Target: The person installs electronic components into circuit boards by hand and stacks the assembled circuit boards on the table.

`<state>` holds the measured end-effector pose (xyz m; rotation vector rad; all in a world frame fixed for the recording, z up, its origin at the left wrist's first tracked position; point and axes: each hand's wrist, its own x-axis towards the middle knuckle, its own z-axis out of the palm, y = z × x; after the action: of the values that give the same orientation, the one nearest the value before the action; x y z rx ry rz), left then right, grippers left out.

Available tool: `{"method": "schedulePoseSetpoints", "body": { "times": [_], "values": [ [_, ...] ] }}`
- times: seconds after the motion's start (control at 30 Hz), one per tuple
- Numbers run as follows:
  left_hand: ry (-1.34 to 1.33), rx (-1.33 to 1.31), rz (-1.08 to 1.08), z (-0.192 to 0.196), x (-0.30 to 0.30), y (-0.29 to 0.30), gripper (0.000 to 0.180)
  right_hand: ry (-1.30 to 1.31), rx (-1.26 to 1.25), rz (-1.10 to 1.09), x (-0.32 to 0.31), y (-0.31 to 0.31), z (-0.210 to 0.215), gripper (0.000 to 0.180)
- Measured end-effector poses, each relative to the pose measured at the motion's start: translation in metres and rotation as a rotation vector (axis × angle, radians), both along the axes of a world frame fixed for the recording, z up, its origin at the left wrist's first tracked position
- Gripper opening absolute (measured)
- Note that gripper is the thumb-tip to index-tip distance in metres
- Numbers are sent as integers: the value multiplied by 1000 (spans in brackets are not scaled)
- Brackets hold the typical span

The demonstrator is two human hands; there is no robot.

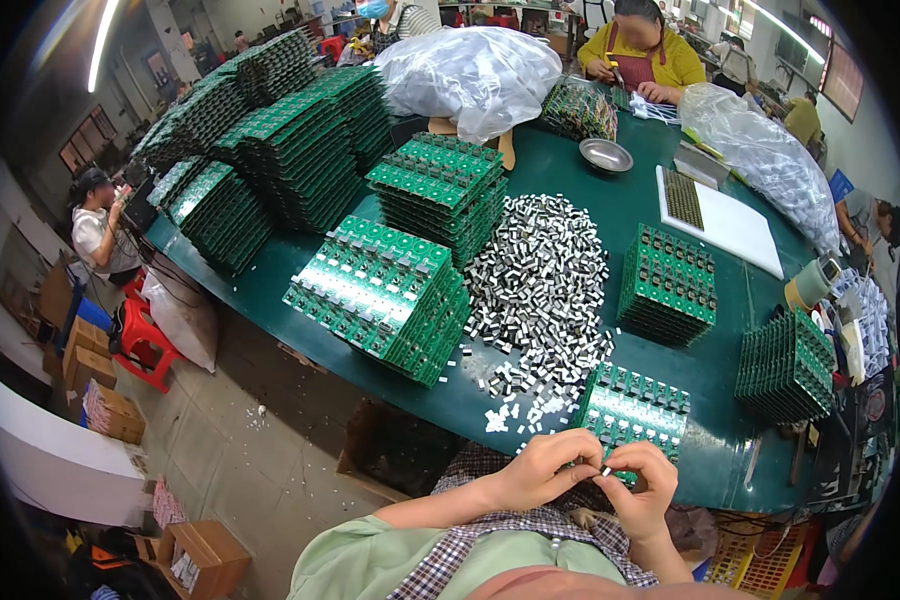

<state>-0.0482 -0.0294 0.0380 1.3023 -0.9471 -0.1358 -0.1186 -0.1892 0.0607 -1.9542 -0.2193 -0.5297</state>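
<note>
My left hand and my right hand meet at the table's near edge. Between their pinched fingertips is a small black-and-white block, and the fingers of both hands appear to be on it. Just beyond lies a green circuit board panel with rows of small parts; my hands cover its near edge. A large heap of similar black-and-white blocks spreads farther back, with loose white pieces scattered at its near end.
Stacked green circuit board panels stand left of the heap, with taller stacks behind. More stacks sit to the right. A metal bowl, a white foam sheet and plastic bags lie farther back. Across the table, a person works.
</note>
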Motion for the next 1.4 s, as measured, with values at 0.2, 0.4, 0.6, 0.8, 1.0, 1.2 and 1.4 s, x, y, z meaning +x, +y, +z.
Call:
{"method": "schedulePoseSetpoints", "body": {
  "times": [0.2, 0.4, 0.6, 0.8, 1.0, 1.2, 1.4],
  "values": [
    [7, 10, 2, -2, 1, 0, 13, 129, 343, -106, -1, 8, 0, 22],
    [-19, -15, 12, -2, 1, 0, 13, -2, 32, -10, 0, -1, -3, 21],
    [-7, 35, 79, 1, -3, -1, 22, 2, 7, -12, -1, -2, -1, 20],
    [-220, 77, 232, -5, -1, -2, 20, -44, -52, -54, 2, -1, 1, 20],
    [-257, 66, 310, -4, 3, -8, 19, -80, -143, -109, 4, -2, 7, 21],
    [-406, 62, 351, 4, 25, -25, 18, -155, -280, -126, 20, -21, 13, 22],
    [-504, 108, 388, 19, 71, -29, 17, -74, -265, -253, 47, -71, 27, 17]
  ]
}}
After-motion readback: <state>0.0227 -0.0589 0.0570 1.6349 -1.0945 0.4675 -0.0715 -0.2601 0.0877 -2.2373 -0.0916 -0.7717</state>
